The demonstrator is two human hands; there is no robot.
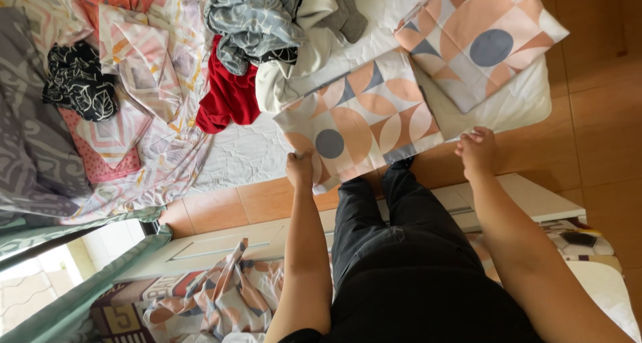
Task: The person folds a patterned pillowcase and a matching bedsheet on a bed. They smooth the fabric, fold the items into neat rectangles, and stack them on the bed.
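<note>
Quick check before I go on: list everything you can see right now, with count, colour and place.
patterned pillowcase: one, peach, white and grey-blue circles, at the mattress edge, held by both hands
folded patterned cloth: one, same print, top right on the mattress
white mattress: one, under the laundry
red garment: one, centre of the pile
grey leaf-print cloth: one, top centre
black-and-white garment: one, left
pink patterned sheets: several, left
tiled floor: orange-brown, right
left hand: grips the pillowcase corner
right hand: at its other edge
</note>
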